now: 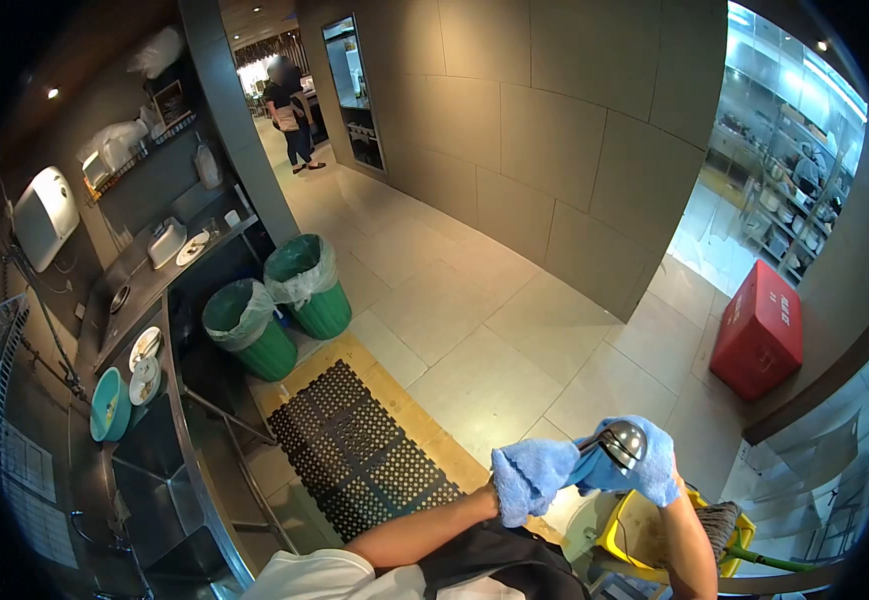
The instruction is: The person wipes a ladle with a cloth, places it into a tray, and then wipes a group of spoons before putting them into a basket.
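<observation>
Both my hands are in front of my body, mostly wrapped in light blue cloth. Shiny metal spoons (622, 443), bunched together, lie across the cloth with their rounded bowls at the right and handles running left. My left hand (526, 480) is closed round the handle end through a blue cloth (544, 465). Around the bowl end, my right hand (666, 485) is closed with blue cloth (656, 455) behind and beside the metal. The cloth hides most of my fingers.
Below my right arm stands a yellow mop bucket (619, 535) with a mop (719, 525). A black rubber mat (354, 435) covers the floor ahead. At left are a steel sink (159, 475), plates (144, 380), a teal basin (109, 405) and green bins (319, 305). A red box (759, 330) stands right; a person (289, 110) stands far off.
</observation>
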